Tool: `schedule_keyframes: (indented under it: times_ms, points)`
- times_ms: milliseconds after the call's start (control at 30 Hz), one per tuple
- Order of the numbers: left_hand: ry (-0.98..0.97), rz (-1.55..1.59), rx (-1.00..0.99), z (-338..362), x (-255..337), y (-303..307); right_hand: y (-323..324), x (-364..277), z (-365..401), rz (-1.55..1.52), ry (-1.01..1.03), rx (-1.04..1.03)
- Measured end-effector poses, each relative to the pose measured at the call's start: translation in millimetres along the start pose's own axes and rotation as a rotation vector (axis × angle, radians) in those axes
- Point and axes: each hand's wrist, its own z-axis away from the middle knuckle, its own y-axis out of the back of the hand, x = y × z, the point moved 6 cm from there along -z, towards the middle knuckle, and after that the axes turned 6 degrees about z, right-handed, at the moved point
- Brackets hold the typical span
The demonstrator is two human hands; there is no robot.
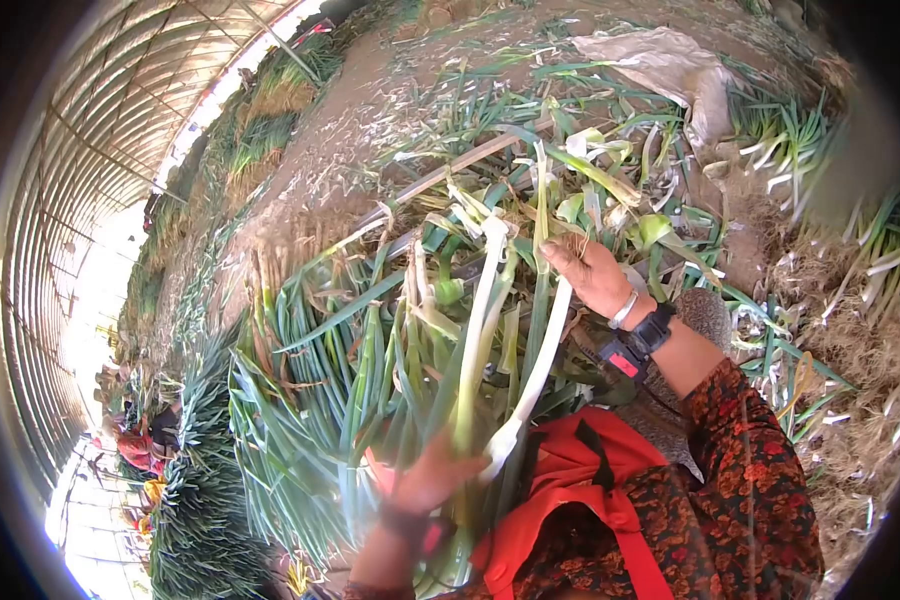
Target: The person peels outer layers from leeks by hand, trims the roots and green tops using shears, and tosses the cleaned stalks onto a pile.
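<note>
Head view: leeks (480, 330) span from left grip (422, 482) to right grip (592, 277).

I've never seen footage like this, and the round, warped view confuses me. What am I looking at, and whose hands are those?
One camera, worn on a person's head, looks down at their own bare hands; its wide lens bends the edges. The left hand grips a bunch of green onions by the pale stalks. The right hand, with a wristwatch, closes its fingers over the same bunch near the leaves. Cut leaves litter the soil under a greenhouse roof.
</note>
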Motion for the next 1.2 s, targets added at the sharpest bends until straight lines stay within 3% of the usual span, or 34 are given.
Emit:
schedule_keyframes:
  times_ms: [33,67,167,200,300,333,433,467,567,633,700,800,867,900,933,967,1000,1033,1133,1200]
  points:
    - [-0.004,-0.042,0.0,7,-5,5,4,-6,3,0.125,0.036,0.049]
    - [0.066,-0.143,0.071,14,-21,18,22,-1,-1,0.398,-0.099,0.103]
    - [0.012,-0.202,0.057,37,-12,17,104,67,-30,0.609,-0.119,0.428]
    - [0.04,-0.383,0.048,37,-30,25,125,83,-34,0.663,-0.121,0.498]
    - [0.126,-0.213,-0.082,40,-34,13,107,63,-35,0.143,-0.352,0.128]
    - [0.133,-0.218,-0.098,40,-32,9,89,53,-35,-0.019,-0.303,0.03]
    - [0.119,-0.209,-0.147,40,-26,0,39,22,-28,-0.098,-0.075,-0.132]
    - [0.123,-0.198,-0.165,41,-25,-1,24,23,-23,-0.163,-0.001,-0.107]
    - [0.114,-0.178,-0.192,44,-23,-2,-20,-4,11,-0.479,-0.136,-0.156]
    - [0.072,-0.185,-0.187,46,-20,-1,-34,-4,17,-0.468,-0.155,0.056]
    - [0.158,-0.164,-0.186,51,-16,-1,-28,-7,16,-0.19,-0.102,0.149]
    - [0.172,-0.118,-0.12,61,-17,5,-4,-7,-8,0.525,0.056,0.122]
    - [0.172,-0.093,-0.077,71,-15,10,39,28,-39,0.855,-0.044,0.158]
    - [0.135,-0.087,-0.041,71,-25,22,75,54,-55,0.969,0.084,0.263]
    - [0.103,-0.074,0.0,75,-49,37,113,57,-61,1.043,-0.048,0.356]
    - [0.081,-0.06,0.042,81,-64,47,141,56,-62,0.994,-0.018,0.463]
    - [0.061,-0.142,0.093,81,-58,52,159,63,-64,0.988,-0.021,0.476]
    - [-0.01,0.035,0.114,76,-22,38,166,62,-70,0.979,-0.014,0.492]
    - [-0.02,0.078,0.192,50,-17,47,119,18,-59,1.322,-0.061,0.222]
    - [-0.062,0.063,0.235,32,-5,48,74,-22,-40,1.188,0.265,0.238]
